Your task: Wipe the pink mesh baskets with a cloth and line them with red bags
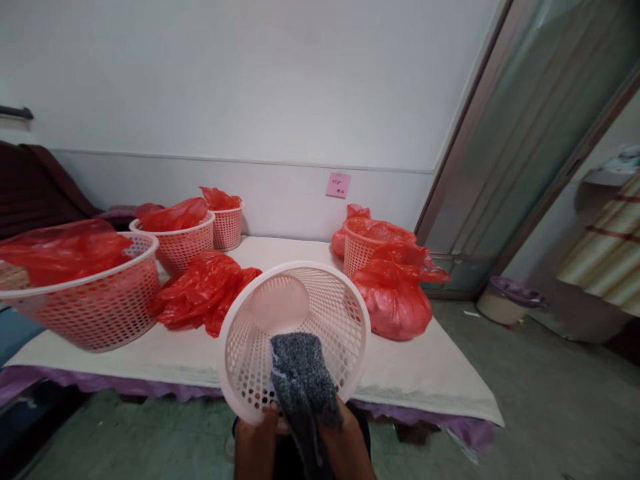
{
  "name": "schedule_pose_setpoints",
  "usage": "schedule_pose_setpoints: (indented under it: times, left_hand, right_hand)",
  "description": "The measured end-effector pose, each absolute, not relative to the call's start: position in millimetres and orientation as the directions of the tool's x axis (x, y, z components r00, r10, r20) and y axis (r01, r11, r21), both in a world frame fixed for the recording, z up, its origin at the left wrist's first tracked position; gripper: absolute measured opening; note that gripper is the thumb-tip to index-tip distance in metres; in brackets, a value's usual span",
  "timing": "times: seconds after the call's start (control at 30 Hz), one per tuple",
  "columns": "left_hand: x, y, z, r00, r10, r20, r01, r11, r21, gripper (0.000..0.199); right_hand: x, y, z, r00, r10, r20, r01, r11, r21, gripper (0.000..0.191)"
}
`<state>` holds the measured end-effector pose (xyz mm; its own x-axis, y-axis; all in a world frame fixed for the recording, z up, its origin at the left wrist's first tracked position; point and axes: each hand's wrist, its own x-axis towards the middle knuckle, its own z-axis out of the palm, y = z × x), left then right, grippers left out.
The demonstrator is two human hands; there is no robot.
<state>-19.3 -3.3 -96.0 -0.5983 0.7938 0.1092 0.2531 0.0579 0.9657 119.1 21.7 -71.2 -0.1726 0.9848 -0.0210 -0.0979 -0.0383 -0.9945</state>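
A pink perforated basket (356,293) is tilted with its opening toward me, at the near edge of the covered table. My left hand (257,437) is closed on the basket's lower rim. A dark grey speckled cloth (303,373) reaches into the basket and hangs down between my hands. My right hand (345,433) grips this cloth at the basket's lower right rim; its fingers are partly hidden by the fabric. Inside the basket, only the cloth shows.
On the white-covered table (425,373), several pink baskets (120,313) with red bags stand left and back right. A crumpled red bag (200,290) lies left of the held basket, a full red bag (397,307) right. A bin (505,303) stands on the floor.
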Motion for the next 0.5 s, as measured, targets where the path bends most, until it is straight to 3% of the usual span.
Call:
schedule_pose_setpoints:
  times: [0.17, 0.33, 0.4, 0.5]
  left_hand:
    - [-37.3, -0.7, -79.9, -0.615, 0.782, 0.097, 0.195, 0.031, 0.980, 0.051]
    - [-56.1, -2.0, -48.0, -0.576, 0.808, 0.122, 0.249, 0.031, 0.968, 0.045]
    - [-57.7, -1.5, -39.8, -0.588, 0.799, 0.130, 0.285, 0.054, 0.957, 0.044]
    - [-54.3, 1.8, -32.4, -0.563, 0.808, 0.173, 0.328, 0.026, 0.944, 0.043]
  right_hand:
    - [135.5, 22.5, -47.2, -0.502, 0.860, -0.091, -0.057, -0.138, -0.989, 0.040]
    - [154.4, 21.7, -24.3, -0.545, 0.827, -0.140, -0.098, -0.228, -0.969, 0.040]
    - [156.3, 26.2, -19.4, -0.473, 0.875, -0.102, -0.063, -0.149, -0.987, 0.039]
    - [145.1, 33.1, -18.7, -0.348, 0.931, 0.112, 0.112, 0.160, -0.981, 0.033]
